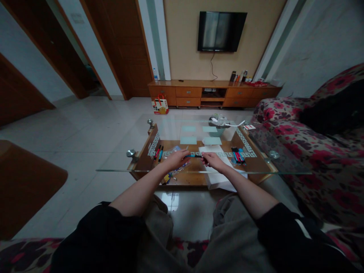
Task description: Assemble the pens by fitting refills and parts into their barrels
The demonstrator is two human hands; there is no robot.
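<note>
Above the glass tabletop (125,161), both my hands have hold of one blue and black pen (195,156), which lies nearly level between them. The fingers of my left hand (178,159) are closed at its blue left end. At its black right end, my right hand (212,160) pinches it between thumb and fingers. A few red, blue and black pens (160,153) lie left of my left hand. To the right of my right hand is a row of several red, black and blue pens (238,156). Crinkled clear plastic packaging (179,169) shows beneath my left forearm.
White papers or a white box (217,178) show below the glass under my right arm. A lined basket (218,131) stands beyond the table. A flowered sofa (287,113) borders the right side. Farther off are a low cabinet (187,92) and a paper bag (160,105).
</note>
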